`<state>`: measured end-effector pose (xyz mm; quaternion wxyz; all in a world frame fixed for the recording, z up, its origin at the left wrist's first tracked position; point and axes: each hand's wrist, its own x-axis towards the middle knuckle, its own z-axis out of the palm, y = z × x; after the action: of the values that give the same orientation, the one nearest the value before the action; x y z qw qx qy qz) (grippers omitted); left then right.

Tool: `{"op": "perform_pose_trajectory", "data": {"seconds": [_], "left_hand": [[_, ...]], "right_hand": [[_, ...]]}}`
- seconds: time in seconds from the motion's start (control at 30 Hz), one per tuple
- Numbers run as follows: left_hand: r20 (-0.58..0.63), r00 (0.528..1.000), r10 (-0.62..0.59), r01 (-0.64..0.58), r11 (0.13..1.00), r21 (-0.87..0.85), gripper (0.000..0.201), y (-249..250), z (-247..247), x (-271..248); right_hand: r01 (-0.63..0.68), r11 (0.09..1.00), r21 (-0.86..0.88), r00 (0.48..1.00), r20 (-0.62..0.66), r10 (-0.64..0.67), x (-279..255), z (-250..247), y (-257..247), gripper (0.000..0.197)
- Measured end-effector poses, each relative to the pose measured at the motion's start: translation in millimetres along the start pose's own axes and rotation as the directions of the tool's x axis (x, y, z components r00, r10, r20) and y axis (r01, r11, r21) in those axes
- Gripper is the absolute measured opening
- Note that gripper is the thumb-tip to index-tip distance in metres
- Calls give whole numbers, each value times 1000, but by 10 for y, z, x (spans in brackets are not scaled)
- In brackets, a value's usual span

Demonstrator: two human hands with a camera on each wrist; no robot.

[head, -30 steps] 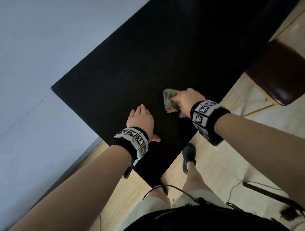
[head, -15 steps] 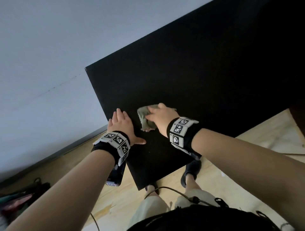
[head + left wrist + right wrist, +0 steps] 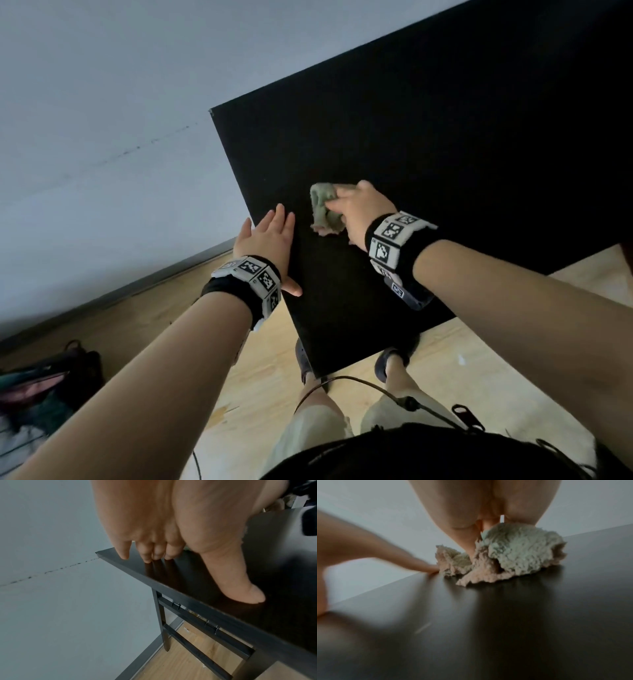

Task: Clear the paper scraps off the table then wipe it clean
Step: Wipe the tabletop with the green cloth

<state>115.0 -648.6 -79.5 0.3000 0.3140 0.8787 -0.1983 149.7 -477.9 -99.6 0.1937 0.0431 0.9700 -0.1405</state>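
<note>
Wiping step — the right hand (image 3: 359, 212) clutches a bunched cloth (image 3: 323, 210) against the worktop (image 3: 445, 154). The left hand (image 3: 265, 240) lies flat beside it, fingers straight. Next, I'd guess — a firm sweep.

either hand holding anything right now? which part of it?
Right hand grips the bunched green cloth from above, on the black table. Left hand holds nothing, resting flat at the table's edge.

A pale grey wall (image 3: 102, 102) with a faint dotted seam runs behind, meeting a light wooden floor (image 3: 479, 370) at a dark baseboard (image 3: 164, 277). A dark bag with pink and teal fabric (image 3: 44, 387) lies on the floor at the far left. A black cable (image 3: 359, 380) curves near two dark shoes (image 3: 387, 363).
</note>
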Motion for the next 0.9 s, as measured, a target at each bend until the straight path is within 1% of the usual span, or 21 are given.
{"op": "perform_pose_trajectory", "data": {"seconds": [0.07, 0.17, 0.23, 0.27, 0.3, 0.33, 0.37, 0.4, 0.43, 0.47, 0.5, 0.53, 0.57, 0.67, 0.7, 0.77, 0.83, 0.9], "left_hand": [[-7, 1000, 14, -14, 1000, 5, 136, -13, 11, 15], [-1, 999, 32, -32, 999, 1, 136, -15, 17, 32], [-4, 999, 35, -35, 999, 6, 136, -16, 13, 44], [-7, 999, 38, -38, 999, 8, 137, -15, 16, 48], [-12, 999, 41, -41, 999, 11, 137, -13, 20, 51], [-18, 999, 44, -43, 999, 17, 136, -16, 23, 51], [-22, 999, 47, -47, 999, 23, 136, -21, 26, 47], [-26, 998, 50, -50, 998, 25, 136, -26, 27, 43], [-31, 998, 54, -53, 998, 24, 135, -31, 29, 45], [-35, 997, 62, -61, 998, 22, 135, -36, 31, 45], [-38, 997, 72, -71, 997, 23, 135, -43, 32, 45], [-41, 996, 81, -80, 996, 27, 135, -50, 37, 46], [-45, 995, 87, -86, 996, 31, 135, -59, 47, 50], [-59, 993, 105, -103, 994, 40, 136, -84, 63, 59], [-62, 992, 114, -111, 993, 44, 136, -89, 66, 54], [-75, 990, 121, -118, 992, 50, 135, -86, 59, 36], [-89, 988, 123, -119, 992, 50, 135, -65, 47, 11], [-82, 984, 156, -152, 987, 48, 136, -10, 57, -28]], "right_hand": [[80, 997, 15, 996, 36, -80, -317, 191, -153, 42], [197, 979, 47, 977, 71, -200, -845, 423, -226, 46], [251, 968, 10, 961, 119, -250, -989, 449, -190, 48], [268, 963, -26, 956, 129, -262, -976, 423, -139, 49], [259, 964, -68, 959, 135, -248, -886, 397, -44, 51], [198, 977, -85, 976, 109, -188, -777, 349, 59, 51], [79, 995, -62, 995, 60, -75, -660, 282, 158, 49], [-44, 999, -28, 999, 9, 44, -563, 236, 250, 47], [-139, 990, 0, 990, -19, 139, -474, 214, 326, 46], [-208, 978, 1, 978, -16, 208, -419, 214, 334, 46], [-264, 965, 0, 965, -5, 264, -401, 242, 285, 47], [-287, 958, 16, 958, -6, 288, -438, 285, 179, 47], [-269, 962, 33, 963, -14, 270, -525, 342, 37, 46], [-89, 995, 54, 996, -24, 90, -991, 585, -410, 48], [-40, 998, 50, 999, -4, 40, -1141, 669, -523, 48], [6, 1000, 17, 997, 75, -8, -1371, 788, -676, 51], [-2, 1000, -20, 989, 150, 5, -1468, 820, -657, 53], [-98, 994, -46, 980, 167, 104, -1480, 742, -471, 55]]}}
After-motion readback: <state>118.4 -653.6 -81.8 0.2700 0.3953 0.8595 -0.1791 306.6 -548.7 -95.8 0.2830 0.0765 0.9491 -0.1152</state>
